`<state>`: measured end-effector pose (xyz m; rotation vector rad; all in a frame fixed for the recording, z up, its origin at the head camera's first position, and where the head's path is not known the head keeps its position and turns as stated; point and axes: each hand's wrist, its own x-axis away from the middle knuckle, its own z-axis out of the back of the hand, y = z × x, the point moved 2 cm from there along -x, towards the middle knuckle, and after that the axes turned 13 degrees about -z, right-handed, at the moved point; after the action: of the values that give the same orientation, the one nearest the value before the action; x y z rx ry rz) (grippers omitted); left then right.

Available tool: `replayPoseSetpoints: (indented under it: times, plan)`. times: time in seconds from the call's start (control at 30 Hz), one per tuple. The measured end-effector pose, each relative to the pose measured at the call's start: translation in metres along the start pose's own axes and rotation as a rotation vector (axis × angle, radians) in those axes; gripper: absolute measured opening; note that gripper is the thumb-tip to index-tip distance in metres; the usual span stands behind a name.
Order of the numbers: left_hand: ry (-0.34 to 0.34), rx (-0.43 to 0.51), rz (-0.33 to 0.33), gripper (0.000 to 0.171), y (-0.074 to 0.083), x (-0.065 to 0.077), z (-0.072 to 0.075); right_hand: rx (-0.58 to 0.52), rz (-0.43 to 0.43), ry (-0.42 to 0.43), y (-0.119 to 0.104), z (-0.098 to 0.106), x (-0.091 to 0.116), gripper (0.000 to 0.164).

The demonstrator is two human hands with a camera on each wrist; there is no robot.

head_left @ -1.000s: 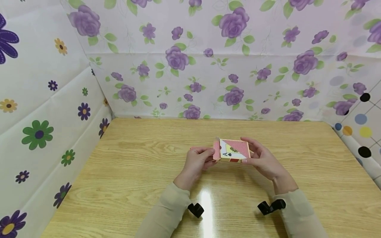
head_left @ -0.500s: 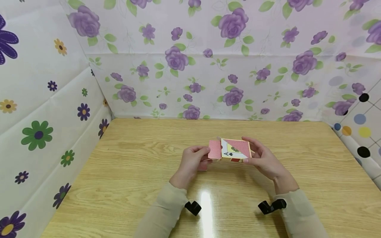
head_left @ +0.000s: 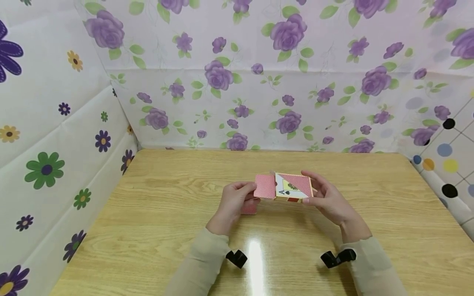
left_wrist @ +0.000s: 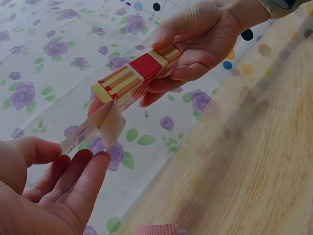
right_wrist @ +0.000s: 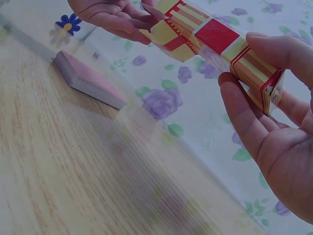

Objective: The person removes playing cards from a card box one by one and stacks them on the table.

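My left hand [head_left: 234, 202] pinches a red-backed playing card [head_left: 264, 186] by its edge between thumb and fingers. This card sticks out of the left end of a card box [head_left: 294, 186], which my right hand [head_left: 331, 202] grips at its other end. An ace of spades shows on the box's top; its narrow side, striped yellow and red, faces the left wrist view. An end flap [left_wrist: 112, 126] hangs down beside the card. Below my left hand lies a deck of cards [right_wrist: 90, 78] on the table, partly hidden by that hand in the head view.
Both hands are above a light wooden table [head_left: 166, 197]. A wall covering with purple flowers [head_left: 222, 74] stands behind the table. Another patterned sheet [head_left: 55, 144] is at the left, and a dotted covering [head_left: 449, 168] at the right.
My left hand has moved left and the card has come farther out of the box. More of the deck beneath shows. The right hand and box have barely moved.
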<state>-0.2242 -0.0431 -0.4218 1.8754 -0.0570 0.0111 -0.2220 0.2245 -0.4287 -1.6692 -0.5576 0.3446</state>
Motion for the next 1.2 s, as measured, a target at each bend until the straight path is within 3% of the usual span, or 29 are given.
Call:
replayPoseSetpoints:
  times: [0.23,0.43,0.6,1.2]
  plan:
    - [0.025,-0.020,0.021,0.023,0.000,0.004,0.006,-0.017,-0.006,0.006,0.006,-0.001,0.003,0.078]
    - [-0.001,0.018,0.019,0.016,0.001,0.006,0.009,-0.008,-0.024,0.040,0.007,-0.001,0.006,0.079]
    - [-0.013,0.041,0.018,0.021,0.003,0.004,0.010,-0.010,-0.016,0.043,0.006,0.001,0.006,0.080]
    - [0.067,0.015,-0.048,0.019,0.014,-0.006,0.023,-0.017,0.017,0.044,-0.002,0.007,0.004,0.079]
